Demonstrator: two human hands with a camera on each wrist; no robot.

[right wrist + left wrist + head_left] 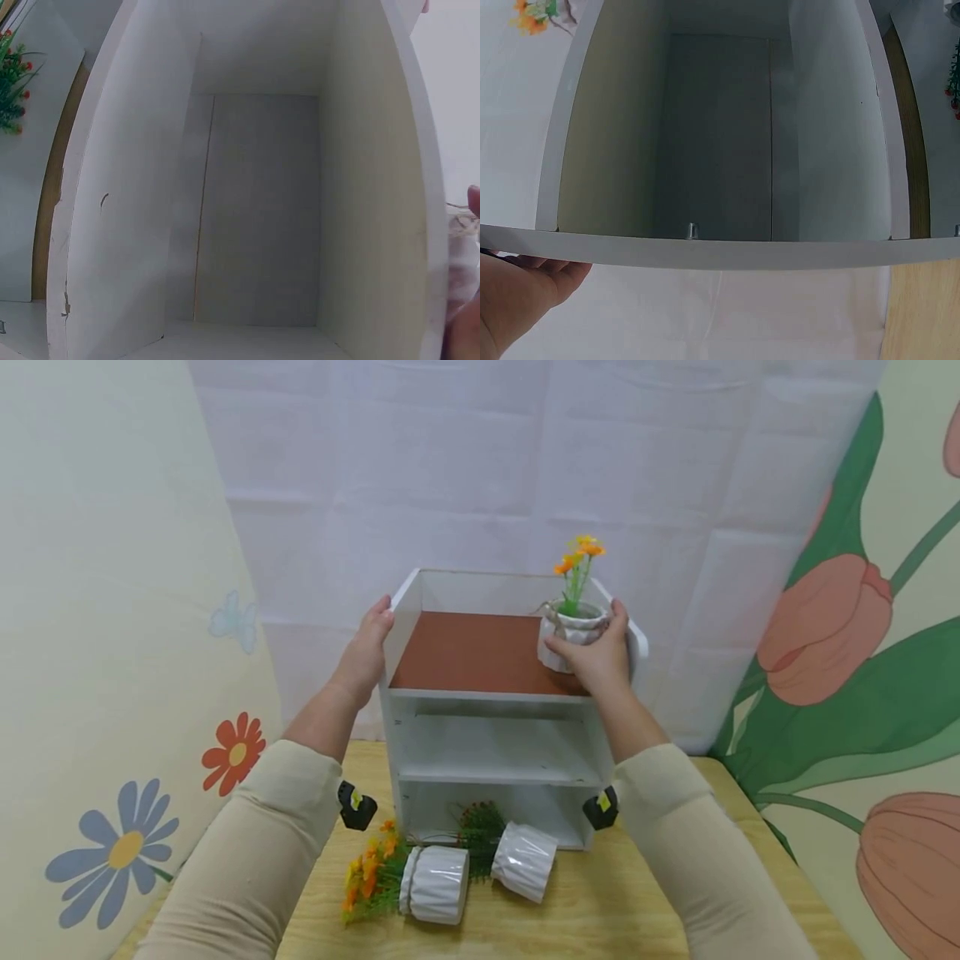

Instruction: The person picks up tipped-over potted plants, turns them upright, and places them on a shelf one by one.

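Note:
A small white shelf unit [495,695] stands on the table with a brown top panel [472,652]. On its top right corner is an upright white pot [553,639] with orange flowers [581,556]. The right hand [606,660] holds this pot between thumb and fingers; in the right wrist view the pot [463,262] shows only at the right edge. My left hand [365,652] rests against the outside of the unit's left side panel, fingers near its top edge. In the left wrist view the left hand [525,300] touches that side panel [742,253].
Two white pots lie on their sides on the wooden table [600,918] before the unit: one [437,885] with orange flowers, the other [525,862] with red-tipped greenery [482,828]. A white cloth [487,468] hangs behind the unit.

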